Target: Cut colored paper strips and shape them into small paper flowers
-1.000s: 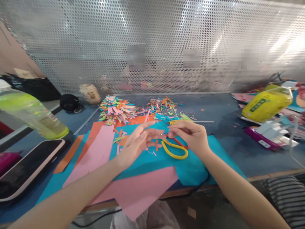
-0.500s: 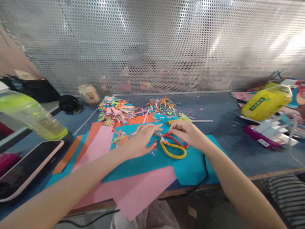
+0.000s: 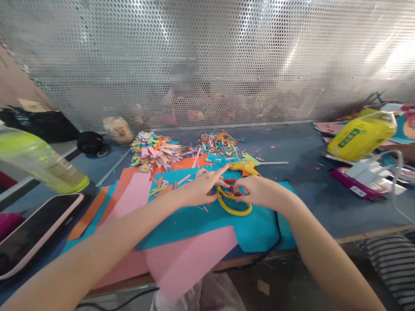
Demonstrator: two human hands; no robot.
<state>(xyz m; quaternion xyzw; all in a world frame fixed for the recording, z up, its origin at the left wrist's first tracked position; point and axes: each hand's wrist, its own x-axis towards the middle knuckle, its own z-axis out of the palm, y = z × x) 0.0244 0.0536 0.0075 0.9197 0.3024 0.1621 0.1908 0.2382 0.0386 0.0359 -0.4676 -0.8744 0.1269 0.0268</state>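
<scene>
While half a second ago the right hand (image 3: 262, 192) pinched at the air above the red handle, it has now come down over the handles of the scissors (image 3: 234, 212), thumb and forefinger curved with a small gap between them; whether it has hold of anything I cannot tell. The left hand (image 3: 205, 186), at 9 o'clock from the scissors, has edged in closer, its fingers part spread and its tips near the handles; its hold cannot be told either. The scissors lie on a blue paper sheet (image 3: 162, 233), handles towards the person, blades hidden by the left hand; the yellow glue gun (image 3: 243, 166), at 12 to 1 o'clock, shows more of its body than before and crowds the space just behind.

A black cord (image 3: 278, 233) crosses the blue paper at 4 o'clock; a pink sheet (image 3: 194, 259) hangs over the edge at 7; a fringed paper cluster (image 3: 157, 151) sits at 10; paper shreds (image 3: 217, 140) heap near 12; a smartphone (image 3: 35, 233) lies towards 9; a yellow bottle (image 3: 361, 136) leans at 2.
</scene>
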